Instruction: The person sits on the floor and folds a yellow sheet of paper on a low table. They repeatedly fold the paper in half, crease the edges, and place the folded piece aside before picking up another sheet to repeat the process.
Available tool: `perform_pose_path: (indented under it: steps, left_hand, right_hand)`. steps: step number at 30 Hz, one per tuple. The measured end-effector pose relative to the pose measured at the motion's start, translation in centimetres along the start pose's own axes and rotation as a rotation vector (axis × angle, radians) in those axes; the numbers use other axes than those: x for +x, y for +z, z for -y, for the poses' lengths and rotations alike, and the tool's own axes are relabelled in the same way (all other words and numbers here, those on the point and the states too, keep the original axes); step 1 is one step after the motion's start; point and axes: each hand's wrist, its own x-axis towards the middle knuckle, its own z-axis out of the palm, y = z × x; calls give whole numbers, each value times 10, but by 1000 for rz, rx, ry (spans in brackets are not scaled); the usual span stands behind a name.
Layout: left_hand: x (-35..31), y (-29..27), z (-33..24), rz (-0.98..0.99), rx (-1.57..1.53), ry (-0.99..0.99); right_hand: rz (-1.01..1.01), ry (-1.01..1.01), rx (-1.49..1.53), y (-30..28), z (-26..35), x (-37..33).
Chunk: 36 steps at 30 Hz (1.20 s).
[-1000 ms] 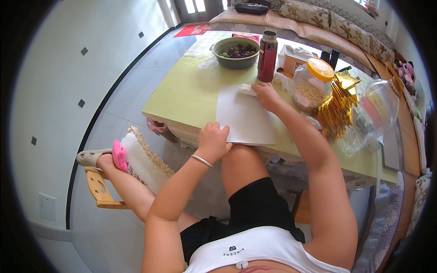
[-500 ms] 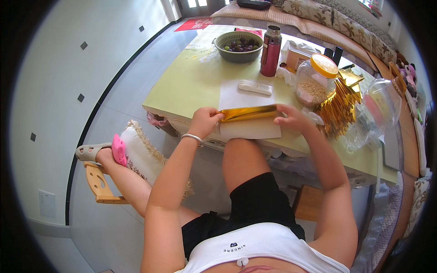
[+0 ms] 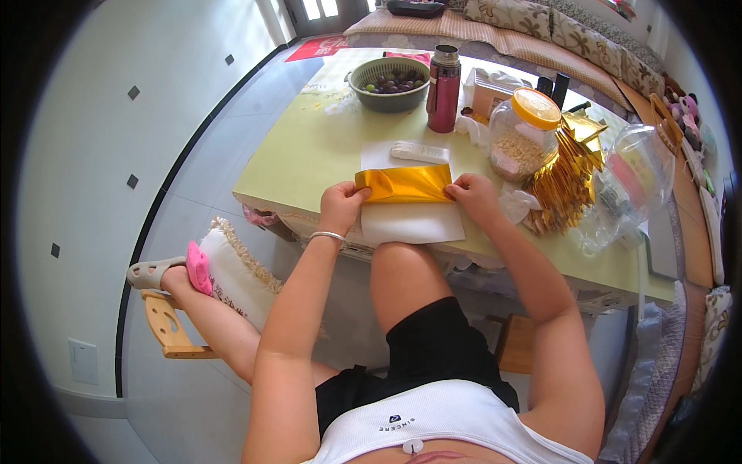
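A shiny gold foil paper strip [image 3: 407, 185] is stretched level between my hands at the table's near edge. My left hand [image 3: 345, 206] pinches its left end, thumb on top. The right end is gripped between the thumb and fingers of my right hand [image 3: 474, 198]. Beneath the strip lies a white paper sheet [image 3: 413, 223], which reaches out over the table edge. Just beyond the strip a white elongated object [image 3: 420, 152] rests on the sheet; its kind is unclear. To the right stands a fanned pile of gold folded paper [image 3: 563, 188].
On the table [image 3: 294, 155] stand a basket of grapes [image 3: 363, 100], a maroon thermos [image 3: 443, 93], a tissue box [image 3: 488, 94] and a yellow-lidded jar [image 3: 522, 135]. Clear plastic packaging [image 3: 630, 185] lies at the right. A wooden stool [image 3: 166, 325] stands on the floor at the left.
My right hand, partly open before, has closed on the strip's right end. The strip has turned from a narrow, tilted band to a broader, flatter face.
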Motion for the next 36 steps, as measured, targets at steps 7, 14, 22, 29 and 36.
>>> perform_pose_path:
  steps: [7,14,22,29,36]
  left_hand:
    - [13,-26,11,190,-176,-241]
    - [2,-28,-6,354,-155,-98]
    - [-4,-32,-16,409,-156,-102]
    - [0,-17,-1,234,-62,-102]
    - [-5,-9,5,162,33,-44]
  right_hand:
    - [28,-60,156,1,-11,-4]
    - [63,11,296,-3,-14,-5]
    - [76,98,382,-5,-7,-7]
    - [108,114,550,-7,-16,-4]
    - [-8,28,185,-7,-3,19]
